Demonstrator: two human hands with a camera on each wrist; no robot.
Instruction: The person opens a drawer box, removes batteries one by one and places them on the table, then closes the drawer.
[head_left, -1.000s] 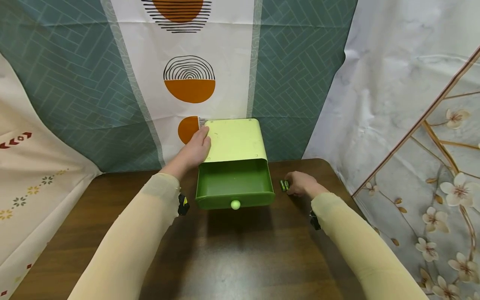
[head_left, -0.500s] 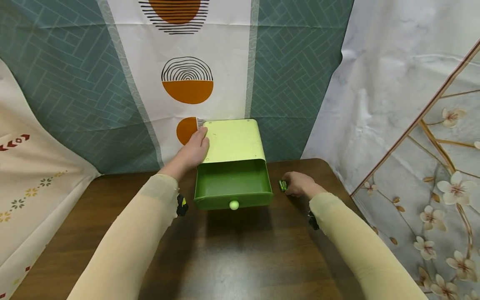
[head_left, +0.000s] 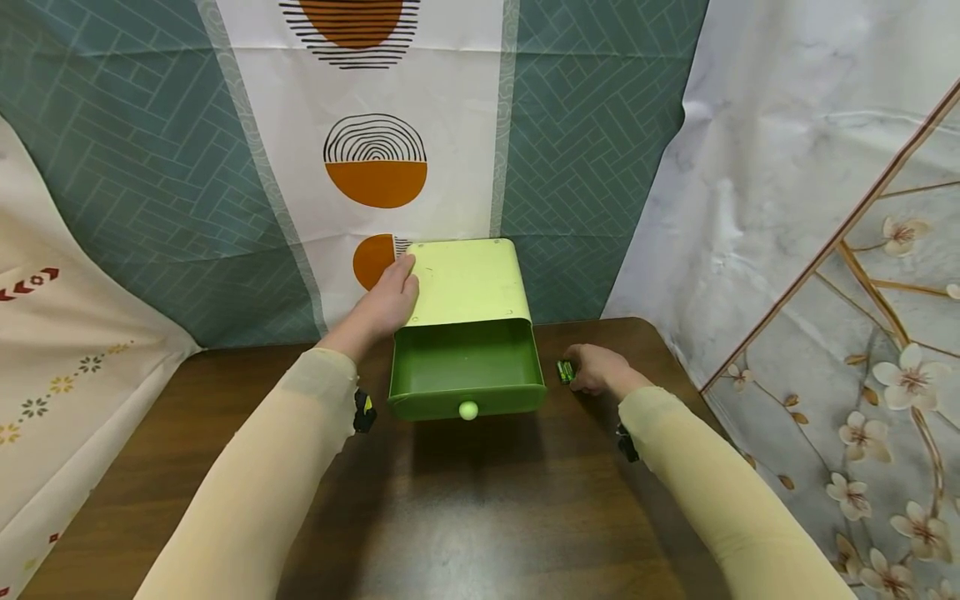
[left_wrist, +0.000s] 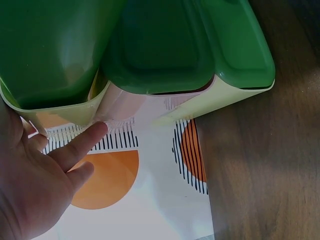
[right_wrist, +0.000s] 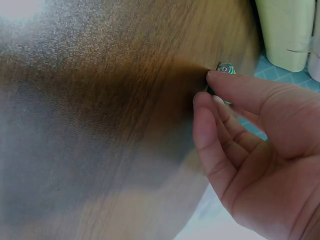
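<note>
Left side of drawer box (head_left: 468,279): our left hand (head_left: 382,300) rests against it, fingers nearly straight. Front of box: drawer (head_left: 431,407), slid out. Just right of box: small green cylinders (head_left: 565,372), long axis roughly along box's side, on box-facing side of our nearer right hand (head_left: 597,368), thumb and finger pinching them.

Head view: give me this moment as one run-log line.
left hand: on left edge of cabinet | right hand: at small green cylinders, grip unclear | cylinders: right of cabinet | top drawer: pulled out
</note>
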